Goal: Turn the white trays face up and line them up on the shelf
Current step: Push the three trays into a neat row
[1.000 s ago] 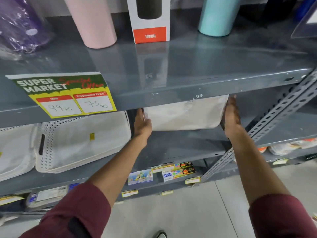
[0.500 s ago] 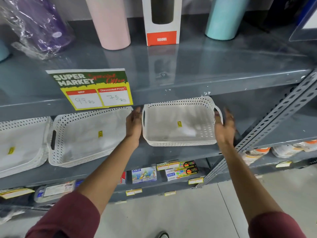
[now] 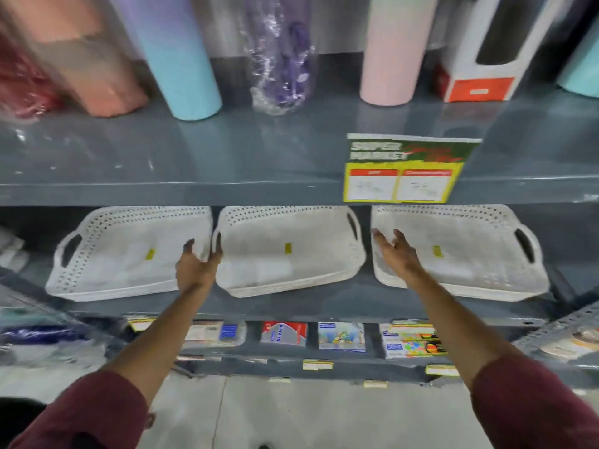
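Three white perforated trays lie face up in a row on the grey middle shelf [image 3: 291, 307]: a left tray [image 3: 123, 254], a middle tray [image 3: 288, 254] and a right tray [image 3: 466, 254]. Each has a small yellow sticker inside. My left hand [image 3: 197, 264] hovers open over the gap between the left and middle trays, fingers near the middle tray's left rim. My right hand [image 3: 395, 254] is open over the right tray's left edge. Neither hand grips anything.
The upper shelf edge [image 3: 227, 192] overhangs the trays and carries a yellow and green price sign [image 3: 405, 170]. Tall tumblers [image 3: 181, 59], a wrapped purple bottle [image 3: 282, 56] and a white box [image 3: 486, 53] stand above. Small packets [image 3: 340, 335] fill the lower shelf.
My hands let go of the tray that I turned face up and set down. The view has swung left, and both hands now hover open over the row.
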A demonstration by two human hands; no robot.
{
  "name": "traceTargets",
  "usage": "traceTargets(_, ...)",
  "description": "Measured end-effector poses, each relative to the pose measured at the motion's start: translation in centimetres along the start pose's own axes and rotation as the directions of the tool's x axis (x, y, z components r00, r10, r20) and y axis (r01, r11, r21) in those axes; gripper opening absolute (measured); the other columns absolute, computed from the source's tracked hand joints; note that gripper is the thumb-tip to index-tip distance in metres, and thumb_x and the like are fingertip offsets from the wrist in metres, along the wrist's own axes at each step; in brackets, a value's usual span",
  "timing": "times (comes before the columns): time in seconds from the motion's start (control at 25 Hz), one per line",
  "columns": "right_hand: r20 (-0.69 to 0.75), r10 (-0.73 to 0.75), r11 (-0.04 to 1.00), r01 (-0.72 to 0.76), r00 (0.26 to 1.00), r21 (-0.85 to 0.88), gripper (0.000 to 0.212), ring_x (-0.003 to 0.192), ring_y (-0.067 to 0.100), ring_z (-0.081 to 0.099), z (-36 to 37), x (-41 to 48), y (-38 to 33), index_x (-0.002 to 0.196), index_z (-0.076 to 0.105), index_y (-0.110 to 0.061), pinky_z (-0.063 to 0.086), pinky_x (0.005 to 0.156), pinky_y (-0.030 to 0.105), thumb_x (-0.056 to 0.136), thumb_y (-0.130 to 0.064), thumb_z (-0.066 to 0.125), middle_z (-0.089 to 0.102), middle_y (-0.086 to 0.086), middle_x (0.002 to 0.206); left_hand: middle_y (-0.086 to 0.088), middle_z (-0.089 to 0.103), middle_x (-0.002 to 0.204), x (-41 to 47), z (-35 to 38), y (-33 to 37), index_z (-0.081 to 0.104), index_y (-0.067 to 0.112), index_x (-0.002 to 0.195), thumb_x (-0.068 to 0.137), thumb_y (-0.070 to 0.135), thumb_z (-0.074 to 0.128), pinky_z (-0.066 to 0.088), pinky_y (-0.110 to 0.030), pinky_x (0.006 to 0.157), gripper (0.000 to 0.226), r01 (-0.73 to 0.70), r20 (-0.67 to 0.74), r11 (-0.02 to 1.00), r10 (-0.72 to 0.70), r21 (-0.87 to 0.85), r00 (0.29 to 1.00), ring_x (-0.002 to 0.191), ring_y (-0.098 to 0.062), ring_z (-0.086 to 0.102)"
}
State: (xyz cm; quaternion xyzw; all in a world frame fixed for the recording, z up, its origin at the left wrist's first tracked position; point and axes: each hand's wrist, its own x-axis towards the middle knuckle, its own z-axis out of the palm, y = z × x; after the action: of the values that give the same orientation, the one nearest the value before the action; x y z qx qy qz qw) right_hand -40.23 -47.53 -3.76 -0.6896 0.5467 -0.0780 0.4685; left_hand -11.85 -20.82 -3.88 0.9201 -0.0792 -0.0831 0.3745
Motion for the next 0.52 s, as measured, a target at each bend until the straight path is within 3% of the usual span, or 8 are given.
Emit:
traceTargets(0.08,0.041,0.037,0.998,-0.035,0.998,-0.05,0.088,0.145,0.035,0.035,1.9,0.9,-1.1,0.158,0.013,-0.018,0.028,0.117,0.04,0.091,-0.068,0.041,0.036,0.014,0.158,-0.025,0.056,0.138,2.2,-0.4,-0.7,0.028,0.013,0.151,0.08,0.054,0.069,0.048,-0.05,0.098,0.092,0.003,0.141,0.985,-0.028,0.172,0.99,0.125,-0.044,0.055)
traceTargets(0.24,-0.057,-0.03,0.999,0.027,0.998,-0.043,0.06,0.145,0.032,0.035,4.7,1.6,-2.0,0.155,0.026,-0.021,0.025,0.118,0.037,0.102,-0.042,0.041,0.038,0.01,0.157,-0.022,0.054,0.142,5.2,0.5,-0.1,0.026,0.017,0.153,0.097,0.043,0.048,0.045,-0.048,0.103,0.066,-0.122,0.294,0.972,0.059,0.2,0.954,0.127,-0.044,0.053)
traceTargets(0.36,-0.186,-0.049,0.998,0.043,0.981,-0.035,0.046,0.137,0.038,0.043,6.1,0.1,-1.9,0.149,0.041,-0.025,0.034,0.112,0.039,0.103,-0.029,0.037,0.05,0.014,0.148,-0.018,0.067,0.126,5.0,0.8,-2.2,0.043,0.024,0.145,0.1,0.04,0.04,0.05,-0.051,0.091,0.048,-0.308,0.248,0.929,0.256,0.203,0.934,0.115,-0.045,0.06)
traceTargets(0.52,-0.201,-0.163,0.978,0.131,0.966,-0.164,0.047,0.132,0.042,0.048,7.1,-1.8,-1.0,0.145,0.046,-0.022,0.039,0.105,0.043,0.104,-0.041,0.035,0.057,0.016,0.142,-0.016,0.075,0.104,4.5,0.5,-4.5,0.059,0.026,0.123,0.099,0.046,0.04,0.054,-0.049,0.08,0.038,-0.403,0.157,0.896,0.378,0.185,0.912,0.1,-0.046,0.065)
